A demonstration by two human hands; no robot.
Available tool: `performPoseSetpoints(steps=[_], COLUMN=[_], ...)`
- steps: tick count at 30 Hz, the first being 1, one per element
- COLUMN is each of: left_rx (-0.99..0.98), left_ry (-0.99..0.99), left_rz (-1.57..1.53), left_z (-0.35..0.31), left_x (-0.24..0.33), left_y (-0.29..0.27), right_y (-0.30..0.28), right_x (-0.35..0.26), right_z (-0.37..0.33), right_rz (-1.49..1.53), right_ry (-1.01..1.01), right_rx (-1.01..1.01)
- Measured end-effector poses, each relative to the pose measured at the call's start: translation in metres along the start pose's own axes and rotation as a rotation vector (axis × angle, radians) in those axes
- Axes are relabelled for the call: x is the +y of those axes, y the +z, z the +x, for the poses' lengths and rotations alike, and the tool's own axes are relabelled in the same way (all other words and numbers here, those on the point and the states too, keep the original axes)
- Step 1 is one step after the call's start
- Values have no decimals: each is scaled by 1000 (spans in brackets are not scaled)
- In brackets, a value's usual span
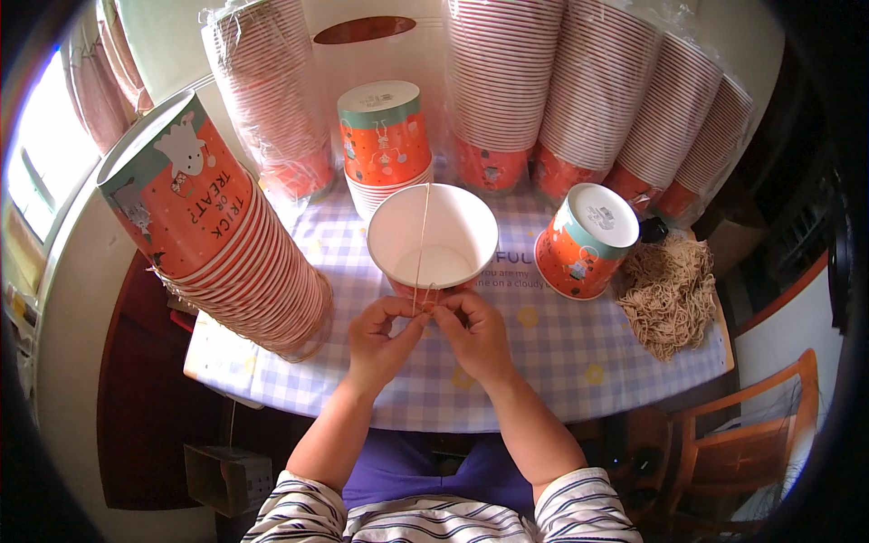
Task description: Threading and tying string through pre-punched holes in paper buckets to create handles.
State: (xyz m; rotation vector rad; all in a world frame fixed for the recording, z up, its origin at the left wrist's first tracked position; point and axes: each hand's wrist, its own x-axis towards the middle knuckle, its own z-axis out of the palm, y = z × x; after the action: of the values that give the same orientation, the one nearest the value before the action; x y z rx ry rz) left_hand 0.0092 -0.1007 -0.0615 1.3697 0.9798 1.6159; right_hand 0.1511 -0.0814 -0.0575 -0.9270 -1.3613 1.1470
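A paper bucket (471,226), white inside, stands mouth up at the middle of the table. A thin beige cord (422,240) runs across its mouth from the far rim to the near side. There, my left hand (378,342) and my right hand (474,337) meet, both closed in a pinch on the cord, with a small loop showing above the fingertips. Whether the cord is knotted cannot be seen between the fingers. To the right, a tangled pile of beige cords (668,299) lies beside an orange and green paper bucket (584,249) turned upside down.
A tall stack of orange buckets (217,235) leans at the left edge, cords around it. Behind stand a short upside-down stack (385,136) and several plastic-wrapped stacks (502,81). A checked cloth (317,389) covers the table. A wooden chair (751,434) is at the right.
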Motion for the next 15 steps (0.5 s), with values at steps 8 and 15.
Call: performPoseSetpoints(steps=[8, 15], left_rx=[41, 33], left_ry=[-86, -32], left_rz=[-48, -68], left_z=[0, 1], left_x=[1, -9], left_y=[0, -2], right_y=[-1, 4], right_x=[-9, -5], right_z=[1, 5], right_rz=[124, 190], right_ry=[140, 318], right_rx=[21, -21])
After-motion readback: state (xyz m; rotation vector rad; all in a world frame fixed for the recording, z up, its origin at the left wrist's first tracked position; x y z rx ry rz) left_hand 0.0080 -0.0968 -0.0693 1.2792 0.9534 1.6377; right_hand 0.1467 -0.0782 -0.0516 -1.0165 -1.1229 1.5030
